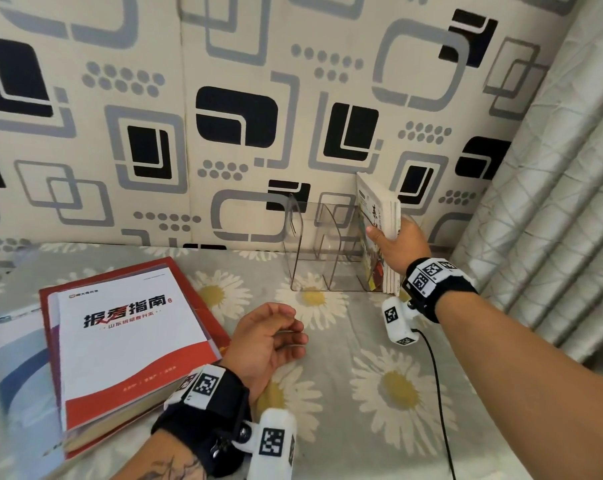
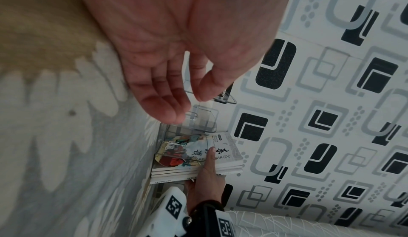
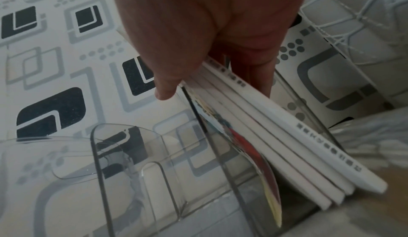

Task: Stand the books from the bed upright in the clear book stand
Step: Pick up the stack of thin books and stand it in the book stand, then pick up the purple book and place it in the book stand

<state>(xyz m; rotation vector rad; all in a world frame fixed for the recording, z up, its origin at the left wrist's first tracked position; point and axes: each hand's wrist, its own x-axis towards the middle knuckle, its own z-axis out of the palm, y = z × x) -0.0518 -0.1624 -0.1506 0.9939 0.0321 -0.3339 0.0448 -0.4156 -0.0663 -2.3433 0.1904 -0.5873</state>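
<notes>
resting nearest you, palm up on the daisy-print bed sheet (image 1: 379, 427), your left hand (image 1: 269, 337) lies loose and holds nothing. just to its left, a white-and-red book (image 1: 127, 344) lies flat on a red book (image 1: 203, 299), with another book (image 1: 9, 362) at the far left. farther off, your right hand (image 1: 397, 244) clamps a bundle of thin books (image 1: 379, 216), thumb on the cover, standing upright in the right end of the clear book stand (image 1: 314, 244) against the patterned wall (image 1: 224, 98).

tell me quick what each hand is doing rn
Left hand: open, loosely curled, holding nothing.
Right hand: gripping a bundle of thin books standing in the clear book stand.
</notes>
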